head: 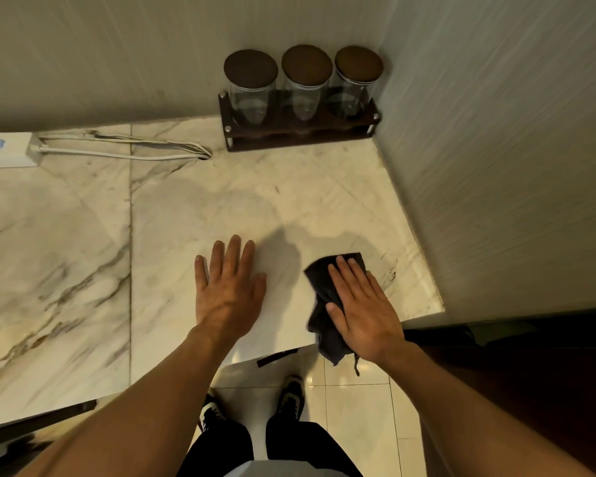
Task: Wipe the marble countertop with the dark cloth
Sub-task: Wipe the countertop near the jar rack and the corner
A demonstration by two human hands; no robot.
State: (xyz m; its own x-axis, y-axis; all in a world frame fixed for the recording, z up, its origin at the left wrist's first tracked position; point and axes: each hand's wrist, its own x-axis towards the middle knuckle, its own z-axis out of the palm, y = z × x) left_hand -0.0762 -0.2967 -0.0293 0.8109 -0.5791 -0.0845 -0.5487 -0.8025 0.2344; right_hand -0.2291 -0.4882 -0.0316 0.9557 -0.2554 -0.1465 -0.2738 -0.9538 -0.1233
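Lying beneath the flat, spread right hand (362, 311) — the dark cloth (324, 304) — on the marble countertop (203, 208).

Lighting: dim, warm, from above. Soft shadow on marble countertop (283, 215) mid-frame. Glare on floor tiles (355, 401), lower centre. Wide-angle bowing at edges; lower right near black. Slight overall softness.

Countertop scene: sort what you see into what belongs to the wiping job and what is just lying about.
Part of the job:
- dark cloth, pressed flat under the right hand
- marble countertop
- left hand, flat on the marble, braced

Just lying about:
- three glass jars in a dark wooden rack, back corner
- white power strip and its cable, back left
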